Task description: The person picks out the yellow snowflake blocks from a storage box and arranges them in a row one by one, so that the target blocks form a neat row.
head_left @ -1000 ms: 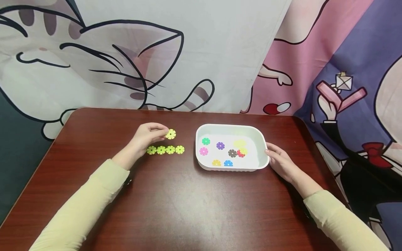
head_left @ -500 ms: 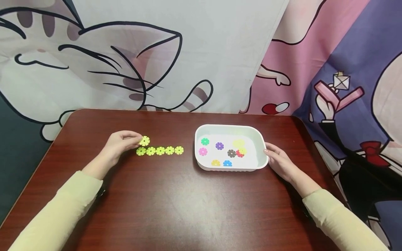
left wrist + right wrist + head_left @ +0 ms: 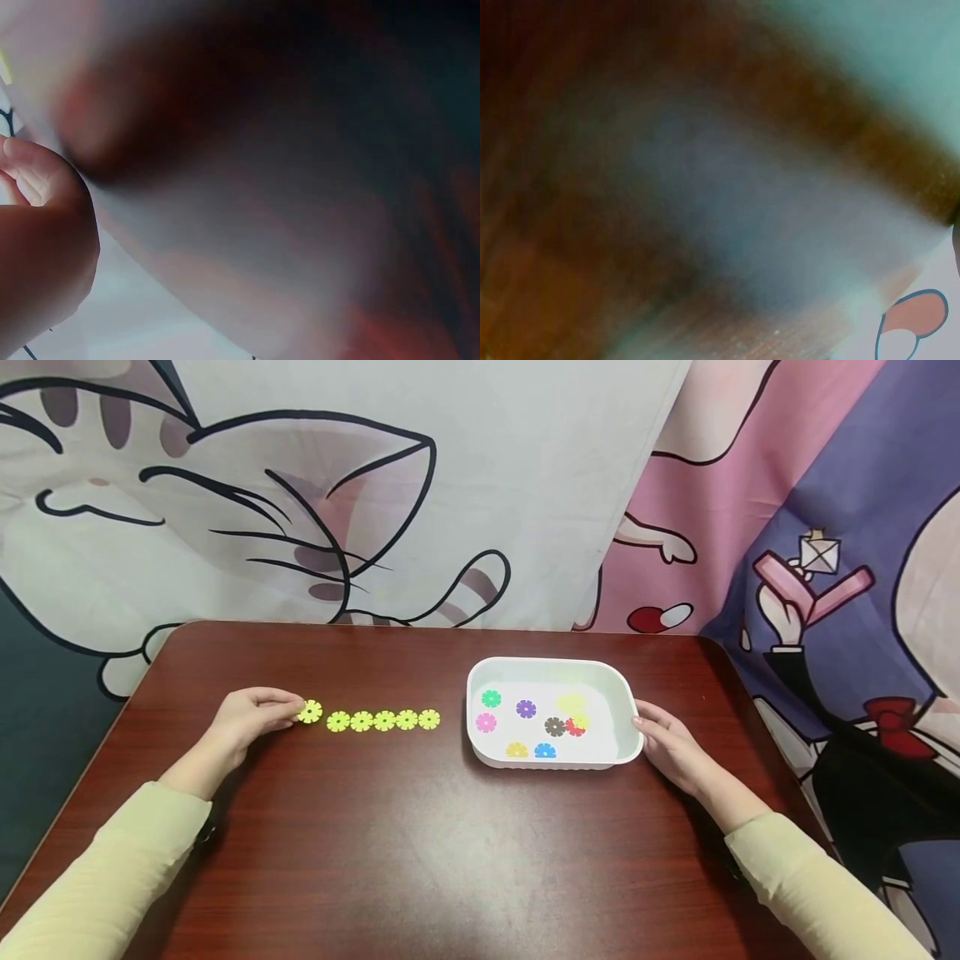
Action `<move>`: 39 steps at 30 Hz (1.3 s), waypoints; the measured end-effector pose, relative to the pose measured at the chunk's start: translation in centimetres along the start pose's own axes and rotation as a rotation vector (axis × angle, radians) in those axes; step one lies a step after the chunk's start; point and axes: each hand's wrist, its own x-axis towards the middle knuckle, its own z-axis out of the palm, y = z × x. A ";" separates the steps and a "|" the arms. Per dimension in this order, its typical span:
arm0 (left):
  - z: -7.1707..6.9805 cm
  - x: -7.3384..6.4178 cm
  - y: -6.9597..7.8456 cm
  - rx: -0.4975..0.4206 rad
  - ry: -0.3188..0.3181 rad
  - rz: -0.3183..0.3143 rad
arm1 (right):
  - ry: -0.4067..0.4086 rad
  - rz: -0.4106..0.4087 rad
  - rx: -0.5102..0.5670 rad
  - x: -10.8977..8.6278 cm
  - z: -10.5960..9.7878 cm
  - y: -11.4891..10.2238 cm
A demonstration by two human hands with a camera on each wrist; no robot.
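1. Pinching a yellow flower-shaped disc [image 3: 311,712] by its edge, I have my left hand [image 3: 243,720] at the left part of the worktop [image 3: 337,860]; I cannot tell whether the disc touches the wood.
2. Just right of it lies a straight row of five yellow discs [image 3: 384,721], set close side by side.
3. My right hand [image 3: 675,752] grips the right end of a white tray [image 3: 543,766], which stands to the right of the row. In it I see green, pink, purple, dark grey, red, blue and yellow discs, some overlapping.
4. The worktop is reddish-brown, wood-grained and glossy, with rounded far corners and a pale patch of glare towards me.
5. Behind it hangs a white cloth [image 3: 555,510] with a big cartoon cat in thick black lines; at the right, a creased pink-and-blue cloth [image 3: 847,485] shows cartoon figures and an envelope.
6. My sleeves [image 3: 135,852] are pale yellow-green.
7. Both wrist views are mostly blurred.
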 end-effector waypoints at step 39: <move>1.1 0.2 -0.1 0.687 0.151 0.275 | -0.003 0.004 -0.022 0.0 0.1 -0.1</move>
